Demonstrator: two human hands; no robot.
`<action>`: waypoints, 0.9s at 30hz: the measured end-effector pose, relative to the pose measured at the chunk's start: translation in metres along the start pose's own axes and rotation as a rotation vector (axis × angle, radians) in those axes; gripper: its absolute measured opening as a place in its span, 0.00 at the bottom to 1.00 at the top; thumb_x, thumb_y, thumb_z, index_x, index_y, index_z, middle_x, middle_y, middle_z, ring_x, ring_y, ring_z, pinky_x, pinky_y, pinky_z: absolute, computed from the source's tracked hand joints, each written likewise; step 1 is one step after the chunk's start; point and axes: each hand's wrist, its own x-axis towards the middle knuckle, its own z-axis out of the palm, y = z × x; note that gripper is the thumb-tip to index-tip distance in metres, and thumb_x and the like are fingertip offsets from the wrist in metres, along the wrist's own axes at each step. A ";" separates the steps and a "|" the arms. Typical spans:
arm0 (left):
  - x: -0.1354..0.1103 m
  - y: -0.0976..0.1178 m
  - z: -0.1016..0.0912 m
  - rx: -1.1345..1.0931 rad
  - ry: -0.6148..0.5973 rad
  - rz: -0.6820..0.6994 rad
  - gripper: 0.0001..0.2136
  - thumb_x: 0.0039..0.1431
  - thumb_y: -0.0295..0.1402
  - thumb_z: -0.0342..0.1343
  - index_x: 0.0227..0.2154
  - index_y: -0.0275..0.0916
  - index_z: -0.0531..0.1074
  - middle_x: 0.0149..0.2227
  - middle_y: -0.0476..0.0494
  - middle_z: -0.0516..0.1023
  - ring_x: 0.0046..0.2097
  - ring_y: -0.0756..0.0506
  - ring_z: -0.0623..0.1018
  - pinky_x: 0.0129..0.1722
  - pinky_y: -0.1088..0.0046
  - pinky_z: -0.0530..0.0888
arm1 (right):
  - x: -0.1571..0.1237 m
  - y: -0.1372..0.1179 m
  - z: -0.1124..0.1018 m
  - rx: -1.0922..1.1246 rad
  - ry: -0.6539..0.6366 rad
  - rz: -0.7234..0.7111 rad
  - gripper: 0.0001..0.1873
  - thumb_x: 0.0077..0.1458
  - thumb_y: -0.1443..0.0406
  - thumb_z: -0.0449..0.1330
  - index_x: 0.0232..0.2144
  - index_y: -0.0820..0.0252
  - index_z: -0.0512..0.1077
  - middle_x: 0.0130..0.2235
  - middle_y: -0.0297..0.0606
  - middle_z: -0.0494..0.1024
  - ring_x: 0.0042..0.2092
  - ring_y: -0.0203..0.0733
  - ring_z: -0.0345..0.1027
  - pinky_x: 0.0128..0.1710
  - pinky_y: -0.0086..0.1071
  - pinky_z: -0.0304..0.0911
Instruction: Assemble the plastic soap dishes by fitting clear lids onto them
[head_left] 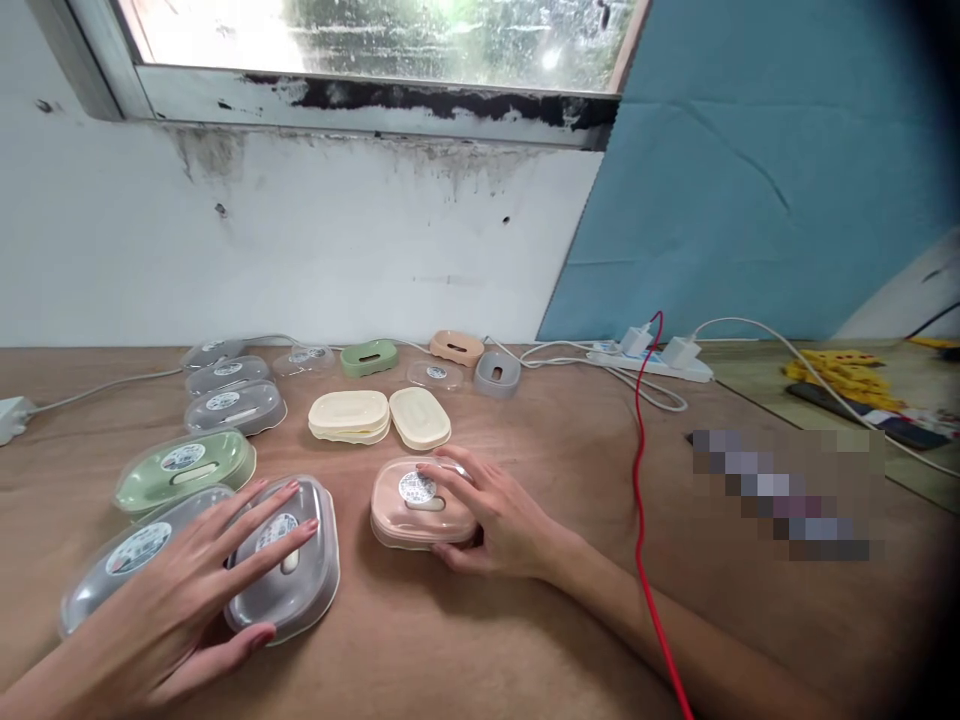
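Note:
My left hand (191, 585) lies flat with fingers spread on top of a grey soap box with a clear lid (289, 565) at the near left of the wooden table. My right hand (499, 520) rests on the right end of a peach soap box with a clear lid (416, 505), fingers curved over its top and thumb at its near side. Another grey lidded box (124, 565) lies just left of the one under my left hand.
A green lidded box (184, 468) and further grey ones (234, 407) line the left. Cream trays (349, 415), a green base (369, 357), a peach base (456, 347) and a grey base (496, 373) sit behind. A red cable (639, 500) crosses right; a power strip (652, 360) lies at the back.

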 end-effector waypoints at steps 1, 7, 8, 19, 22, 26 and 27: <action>-0.006 -0.002 0.002 0.020 -0.007 -0.012 0.38 0.64 0.48 0.57 0.74 0.53 0.53 0.76 0.45 0.56 0.70 0.27 0.67 0.59 0.49 0.76 | 0.000 0.001 0.001 -0.004 0.007 -0.002 0.46 0.50 0.57 0.71 0.68 0.56 0.61 0.67 0.56 0.64 0.66 0.61 0.65 0.60 0.51 0.67; -0.018 -0.008 0.008 -0.018 0.025 -0.107 0.40 0.64 0.54 0.59 0.75 0.56 0.51 0.73 0.47 0.62 0.70 0.30 0.68 0.62 0.54 0.74 | 0.005 0.001 0.008 -0.029 0.037 -0.007 0.45 0.53 0.55 0.69 0.69 0.56 0.60 0.67 0.57 0.64 0.66 0.62 0.65 0.60 0.53 0.67; -0.016 -0.007 0.009 -0.037 0.034 -0.122 0.40 0.65 0.54 0.59 0.75 0.54 0.50 0.73 0.45 0.63 0.70 0.30 0.68 0.61 0.54 0.74 | 0.008 0.000 0.009 -0.031 0.037 -0.012 0.45 0.53 0.55 0.69 0.69 0.56 0.60 0.67 0.58 0.64 0.65 0.62 0.66 0.60 0.53 0.67; -0.003 0.016 0.020 0.005 0.103 -0.489 0.30 0.75 0.43 0.41 0.75 0.53 0.43 0.70 0.32 0.65 0.68 0.23 0.69 0.57 0.36 0.74 | 0.038 -0.026 0.027 -0.100 0.052 0.015 0.44 0.54 0.52 0.65 0.69 0.58 0.60 0.63 0.58 0.65 0.58 0.60 0.71 0.55 0.51 0.71; 0.002 0.017 0.013 0.012 0.090 -0.507 0.27 0.75 0.39 0.36 0.75 0.48 0.47 0.69 0.31 0.67 0.68 0.25 0.69 0.60 0.36 0.72 | 0.040 -0.027 0.026 -0.112 0.060 0.007 0.42 0.56 0.54 0.63 0.69 0.62 0.60 0.62 0.59 0.66 0.57 0.61 0.71 0.54 0.50 0.71; 0.005 0.009 0.011 0.071 0.041 -0.541 0.25 0.75 0.37 0.37 0.71 0.41 0.55 0.69 0.27 0.64 0.68 0.24 0.68 0.59 0.38 0.72 | 0.036 -0.025 0.024 -0.149 0.083 0.044 0.38 0.60 0.54 0.61 0.69 0.61 0.61 0.62 0.59 0.66 0.53 0.60 0.72 0.52 0.51 0.72; 0.005 0.006 0.013 0.081 0.032 -0.546 0.25 0.75 0.37 0.39 0.71 0.42 0.55 0.69 0.27 0.64 0.67 0.24 0.68 0.60 0.38 0.71 | 0.035 -0.025 0.024 -0.154 0.083 0.054 0.37 0.61 0.54 0.61 0.68 0.60 0.61 0.62 0.59 0.67 0.53 0.59 0.73 0.51 0.52 0.72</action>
